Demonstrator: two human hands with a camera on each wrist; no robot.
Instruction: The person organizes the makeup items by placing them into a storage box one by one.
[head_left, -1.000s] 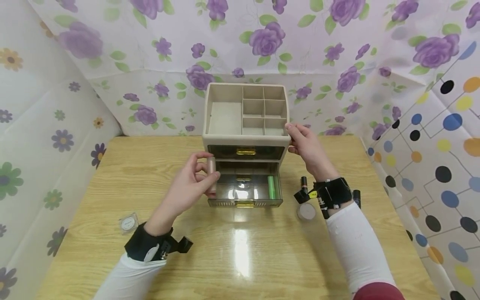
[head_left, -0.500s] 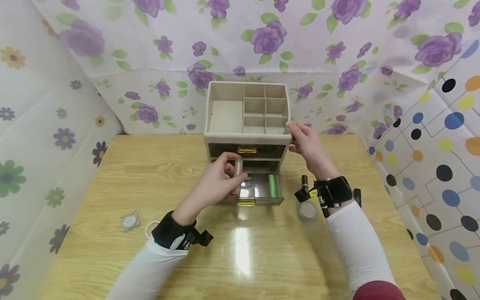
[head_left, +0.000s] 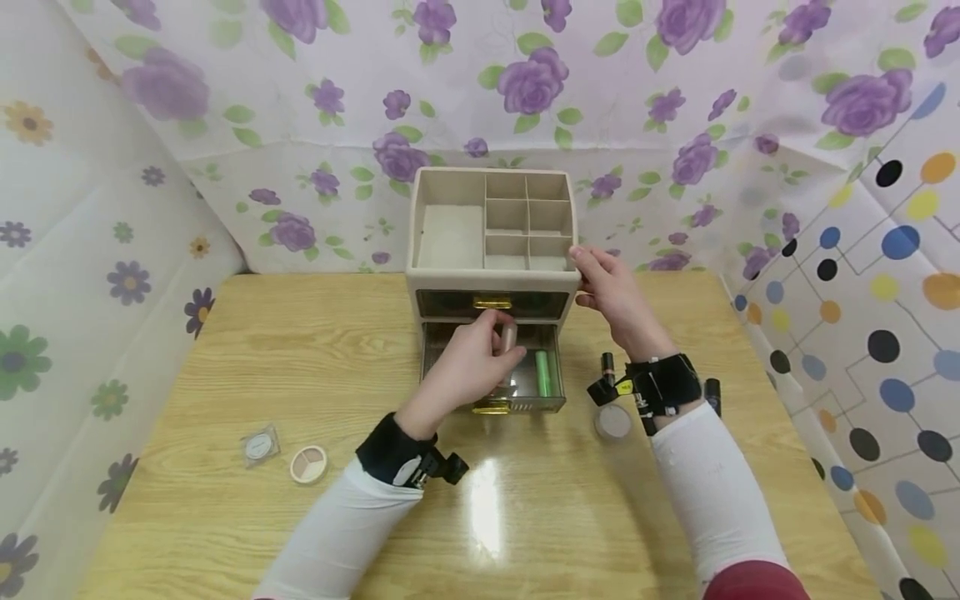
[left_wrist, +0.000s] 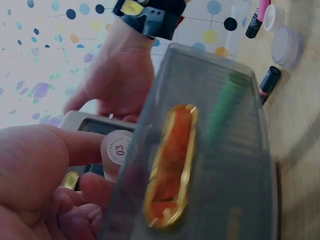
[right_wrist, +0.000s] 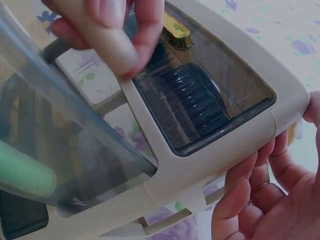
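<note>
A beige cosmetics organizer (head_left: 450, 280) stands at the back of the wooden table, its clear lower drawer (head_left: 536, 406) pulled out. My left hand (head_left: 468, 360) pinches a pale pink cosmetic tube (head_left: 509, 336) between thumb and fingers, above that drawer. In the left wrist view the end of the tube carries a round label (left_wrist: 119, 147) reading 03. Inside the drawer, a green tube (head_left: 543, 373) lies at the right side. My right hand (head_left: 617, 293) grips the organizer's right side by its upper front corner, thumb on the edge and fingers curled against the side wall.
The upper drawer (head_left: 453, 303) is closed, with a dark ribbed item (right_wrist: 197, 97) visible inside. Right of the organizer lie a dark lipstick (head_left: 607, 365), a round jar (head_left: 612, 422) and a black tube (head_left: 712, 395). A square case (head_left: 259, 446) and a round palette (head_left: 308, 464) lie left.
My left hand has carried the pink tube rightward, from the drawer's left edge to right of its middle. The round palette has come out from behind the left wrist. My right hand stays put.
</note>
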